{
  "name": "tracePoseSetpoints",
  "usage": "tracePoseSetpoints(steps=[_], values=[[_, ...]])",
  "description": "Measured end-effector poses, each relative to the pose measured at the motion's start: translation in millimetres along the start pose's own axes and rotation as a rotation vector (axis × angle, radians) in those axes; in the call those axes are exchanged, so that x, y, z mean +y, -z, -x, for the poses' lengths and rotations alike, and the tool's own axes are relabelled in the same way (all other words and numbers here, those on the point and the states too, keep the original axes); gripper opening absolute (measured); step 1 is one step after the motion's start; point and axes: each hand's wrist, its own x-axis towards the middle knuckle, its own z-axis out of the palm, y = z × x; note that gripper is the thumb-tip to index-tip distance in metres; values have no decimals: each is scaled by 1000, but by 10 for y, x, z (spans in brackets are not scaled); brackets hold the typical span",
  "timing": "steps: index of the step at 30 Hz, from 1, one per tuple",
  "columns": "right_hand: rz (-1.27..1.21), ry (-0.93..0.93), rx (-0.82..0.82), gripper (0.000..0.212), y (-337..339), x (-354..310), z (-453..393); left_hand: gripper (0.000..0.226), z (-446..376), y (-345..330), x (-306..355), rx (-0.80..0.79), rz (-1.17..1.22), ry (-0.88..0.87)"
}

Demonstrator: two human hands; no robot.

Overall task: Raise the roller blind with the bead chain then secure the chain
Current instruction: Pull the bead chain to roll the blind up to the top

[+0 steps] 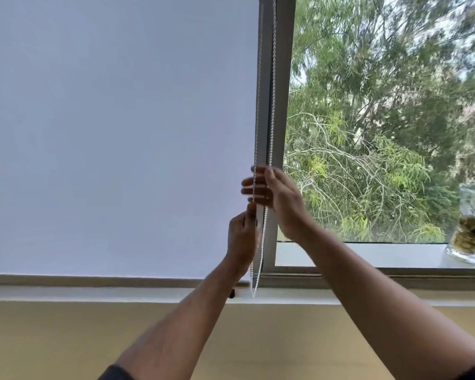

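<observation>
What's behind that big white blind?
The roller blind covers whatever lies behind it, so nothing shows there. Beside it, the uncovered window shows green trees outside. Both hands hold the bead chain at its edge.

I count 1 blind, 1 bead chain w/ 2 strands, 2 hands, 1 glass jar.

Daylight pours in through the bare window pane on my right, bright enough that the sky between the trees washes out white. The blind glows an even, pale grey, backlit. My right hand is smeared with motion blur. The wide lens bows the sill and frame toward the edges.
</observation>
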Motion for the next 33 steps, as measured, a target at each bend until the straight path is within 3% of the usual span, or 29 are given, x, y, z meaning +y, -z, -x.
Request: tracePoseSetpoints(steps=[4,9,15,20,24,27,30,33], values=[[24,110,12,30,-275,-274,-291,53,-12,20,17,10,-27,14],[100,263,77,32,-439,-168,-248,62,-12,107,-18,24,-162,-85],[125,347,84,27,-443,-143,-183,48,-113,256,89,27,-234,-173],[134,369,84,24,-427,-119,-125,56,-474,224,687,51,-72,-249],[283,344,133,35,-367,97,-6,43,-636,100,1252,-3,66,-242],[324,319,144,29,-321,258,90,39,-698,21,1597,-97,89,-234],[329,286,135,27,-291,399,167,35,-702,-45,1721,-169,97,-173],[338,264,112,30,-209,520,235,49,-607,-124,1617,-154,71,-145]])
